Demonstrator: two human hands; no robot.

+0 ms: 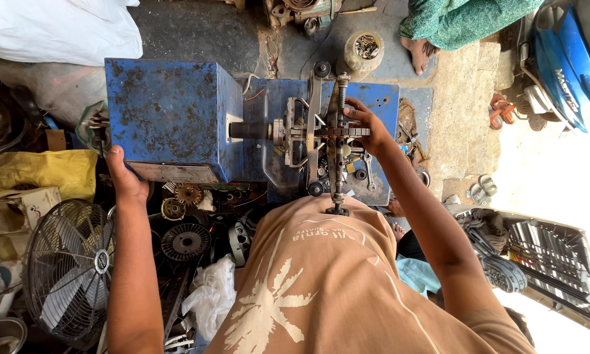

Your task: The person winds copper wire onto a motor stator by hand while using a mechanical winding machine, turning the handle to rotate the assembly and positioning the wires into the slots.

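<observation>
My left hand (pixel 126 178) rests at the near lower edge of the blue metal housing (pixel 167 118), fingers curled under its rim, thumb against the side; the grip is closed loosely on that edge, holding nothing loose. The housing is rust-speckled and boxy, and stands at the left end of the blue machine base (pixel 380 105).

My right hand (pixel 367 124) reaches across to the winding fixture (pixel 328 134), a steel frame of upright bars and a threaded rod, mounted on the shaft (pixel 252 130) that comes out of the housing's right face. Fingers are pinched around the copper-coloured part at the middle of the fixture; I cannot tell how tightly. The fixture stands between the housing and the right end of the base.

On the floor below the housing lie a brass gear (pixel 189 194), a dark stator ring (pixel 185 242) and crumpled plastic (pixel 211 295). A caged fan (pixel 69 272) stands at the near left. A yellow sack (pixel 42 172) lies left of the housing. Beyond the base, another person's bare foot (pixel 418 54) and green garment (pixel 465 19) show, well apart from my hands.
</observation>
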